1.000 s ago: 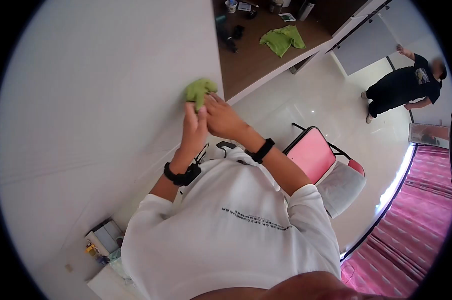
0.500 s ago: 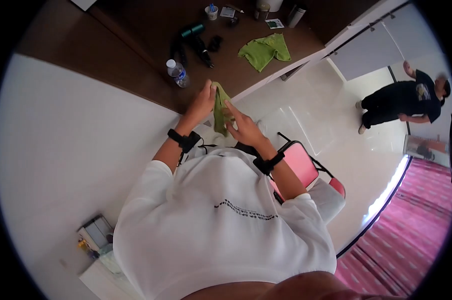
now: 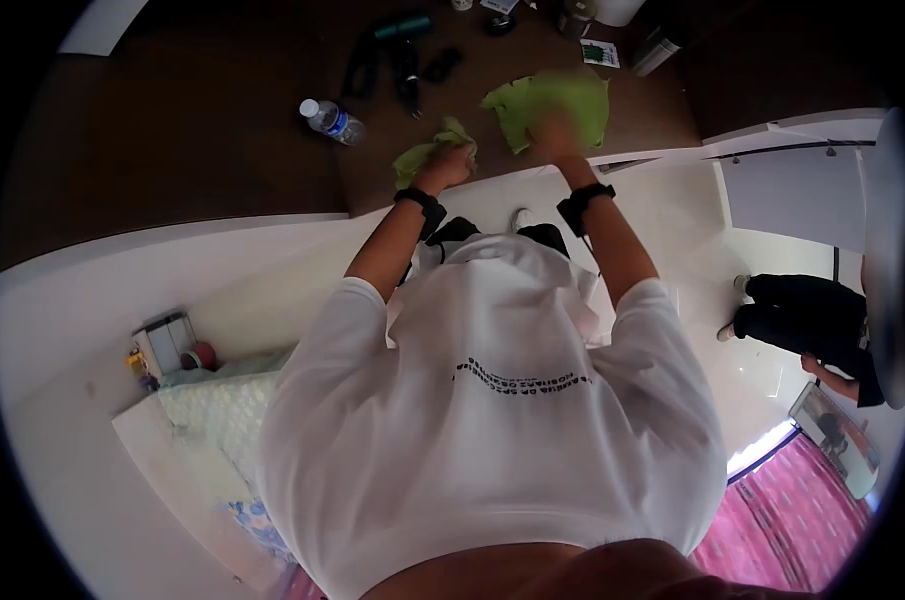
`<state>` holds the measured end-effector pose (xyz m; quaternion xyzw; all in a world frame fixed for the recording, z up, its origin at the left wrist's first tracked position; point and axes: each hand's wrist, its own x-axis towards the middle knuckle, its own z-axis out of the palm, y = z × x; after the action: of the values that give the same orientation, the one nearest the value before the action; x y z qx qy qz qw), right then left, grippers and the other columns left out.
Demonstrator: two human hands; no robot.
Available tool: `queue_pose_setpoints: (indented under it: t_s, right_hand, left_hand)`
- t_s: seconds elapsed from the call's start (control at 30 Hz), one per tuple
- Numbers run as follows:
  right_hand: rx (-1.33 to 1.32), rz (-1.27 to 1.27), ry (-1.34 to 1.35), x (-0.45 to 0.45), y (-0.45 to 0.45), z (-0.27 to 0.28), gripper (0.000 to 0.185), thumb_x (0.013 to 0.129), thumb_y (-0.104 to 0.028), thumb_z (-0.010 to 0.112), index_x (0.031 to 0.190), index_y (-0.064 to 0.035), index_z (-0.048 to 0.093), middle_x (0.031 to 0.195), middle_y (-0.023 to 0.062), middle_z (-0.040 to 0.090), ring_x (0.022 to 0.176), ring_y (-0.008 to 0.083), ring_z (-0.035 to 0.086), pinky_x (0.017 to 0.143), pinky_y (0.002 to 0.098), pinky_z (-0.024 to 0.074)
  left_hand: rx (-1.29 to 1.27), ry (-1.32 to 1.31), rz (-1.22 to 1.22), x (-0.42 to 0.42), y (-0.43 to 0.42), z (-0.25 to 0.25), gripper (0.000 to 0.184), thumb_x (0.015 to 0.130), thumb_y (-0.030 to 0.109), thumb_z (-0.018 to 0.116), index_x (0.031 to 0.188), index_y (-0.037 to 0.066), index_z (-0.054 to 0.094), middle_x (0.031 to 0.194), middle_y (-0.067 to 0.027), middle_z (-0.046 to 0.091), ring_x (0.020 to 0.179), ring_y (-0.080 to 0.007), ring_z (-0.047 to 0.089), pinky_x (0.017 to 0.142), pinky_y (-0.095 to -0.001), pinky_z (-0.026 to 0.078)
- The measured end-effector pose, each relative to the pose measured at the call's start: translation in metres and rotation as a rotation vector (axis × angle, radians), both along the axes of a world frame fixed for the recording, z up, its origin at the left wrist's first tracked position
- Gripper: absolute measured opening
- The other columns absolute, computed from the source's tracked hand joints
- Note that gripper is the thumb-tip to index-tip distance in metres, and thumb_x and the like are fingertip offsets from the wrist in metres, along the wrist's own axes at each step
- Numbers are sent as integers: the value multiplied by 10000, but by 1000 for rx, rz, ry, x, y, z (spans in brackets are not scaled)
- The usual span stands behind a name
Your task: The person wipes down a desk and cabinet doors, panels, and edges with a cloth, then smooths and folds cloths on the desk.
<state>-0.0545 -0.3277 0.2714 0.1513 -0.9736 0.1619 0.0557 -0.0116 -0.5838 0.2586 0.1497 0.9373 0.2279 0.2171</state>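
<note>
My left hand [image 3: 448, 168] is closed on a crumpled green cloth [image 3: 412, 163] at the front edge of the brown tabletop [image 3: 242, 130]. Part of that cloth sticks out beyond the knuckles. To the right, my right hand [image 3: 554, 138] is over a second, wider green cloth [image 3: 580, 103], which lies spread out. Motion blurs those fingers, so their grip does not show. Each wrist wears a black band.
A water bottle [image 3: 332, 122] lies left of the cloths. Behind are a green-and-black hair dryer [image 3: 403, 50], a small packet [image 3: 600, 53] and a metal cylinder [image 3: 656, 52]. A person in dark clothes [image 3: 804, 312] stands at the right, near a pink curtain [image 3: 787, 520].
Both hands held one green cloth before the table edge. Now the left hand has it on the tabletop, and the right hand has let go and moved right to the other cloth. The view has turned.
</note>
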Motion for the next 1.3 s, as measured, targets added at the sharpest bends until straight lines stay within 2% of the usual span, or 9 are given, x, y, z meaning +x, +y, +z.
queue_pose_setpoints:
  t_s: [0.07,0.17,0.27,0.33,0.47,0.67,0.97,1.13,1.3]
  right_hand:
    - [268,36,-38,-18,36,-34,526,865,-239,586,1341,-33,493,1273,226,533,1200,371,496,1036,499,365]
    - [-24,91,-33,-64,77,-119,522,873,-263,574,1338,-38,500,1293,204,522,1217,347,493,1054,500,352]
    - [-562,135,-262,-80,85,-190,506,879,-265,556,1333,-47,508,1290,198,529,1207,355,496,1060,485,346]
    - [421,210,453,-58,85,-139,421,918,-310,526,1223,-22,553,1212,152,560,1128,288,524,1031,458,366]
    - [316,230,177,-66,137,-116,516,860,-342,570,1290,-60,533,1218,180,576,1133,347,531,1006,487,375]
    - [-93,65,-244,-79,299,-170,1108,775,-855,368,1464,12,336,1462,350,319,1331,570,305,1026,682,316]
    - [-42,-181,-92,-47,200,-48,542,892,-425,565,1248,-16,556,1148,182,623,1103,323,560,988,465,392]
    - [559,65,-129,-8,92,-70,744,940,-637,334,1490,-136,327,1586,146,195,1472,349,127,1145,619,117]
    - [260,277,-173,30,75,-49,635,953,-555,415,1462,-177,377,1603,61,167,1476,326,126,1161,586,132]
  left_hand:
    - [100,-49,-31,9,18,4,259,940,250,513,1103,56,566,1086,-215,618,1011,-418,575,858,-483,455]
    - [4,234,-118,27,19,-38,238,940,254,540,1078,62,568,1074,-215,606,976,-431,567,838,-470,456]
    - [105,-104,98,23,3,-28,253,925,217,574,1130,76,526,1098,-209,598,1010,-433,569,860,-467,452]
    - [216,33,255,33,-18,-53,351,891,213,616,1196,89,495,1109,-238,601,1026,-441,574,859,-471,461]
    - [287,224,552,32,-65,-64,551,877,226,636,1354,121,382,1184,-270,589,1094,-460,563,905,-483,458]
    - [217,57,796,40,-83,-29,624,882,357,608,1426,178,361,1245,-284,552,1129,-472,541,969,-506,430]
    - [-380,523,527,41,-84,-90,415,815,386,653,1180,195,613,1257,-265,494,1162,-430,486,995,-533,396]
    - [-199,215,379,21,-16,-21,613,785,236,689,1362,204,486,1320,-221,488,1215,-445,452,1026,-474,406]
    - [123,231,45,-4,31,-11,836,747,159,717,1479,143,314,1440,-183,412,1275,-441,414,1058,-470,385]
